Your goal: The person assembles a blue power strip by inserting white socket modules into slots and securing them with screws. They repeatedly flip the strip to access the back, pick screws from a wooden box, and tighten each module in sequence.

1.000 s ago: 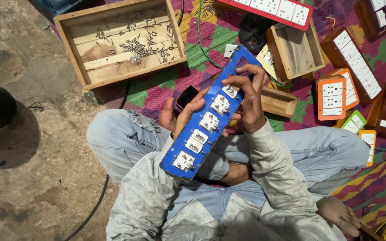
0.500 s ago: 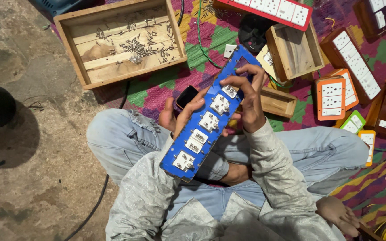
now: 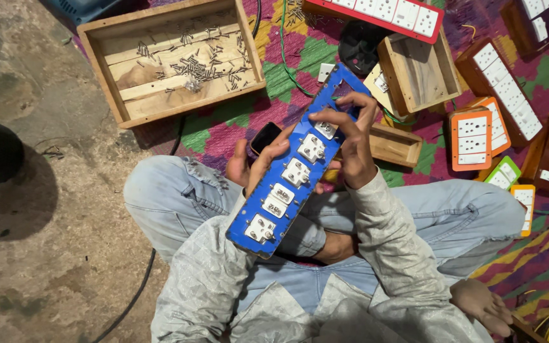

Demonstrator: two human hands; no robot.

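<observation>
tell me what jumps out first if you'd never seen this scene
A long blue plastic panel fitted with white sockets runs diagonally across the middle, over the seated person's lap, with the left hand under it and the right hand gripping its upper part. At upper left sits a shallow wooden tray scattered with small metal screws; a red-edged board of white switches lies at the top.

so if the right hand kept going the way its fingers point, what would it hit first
The right hand grips the blue panel with its fingers aimed up and left across it. Past the panel's edge, the first thing in that line looks like the wooden tray of screws, though depth is hard to judge.
</observation>
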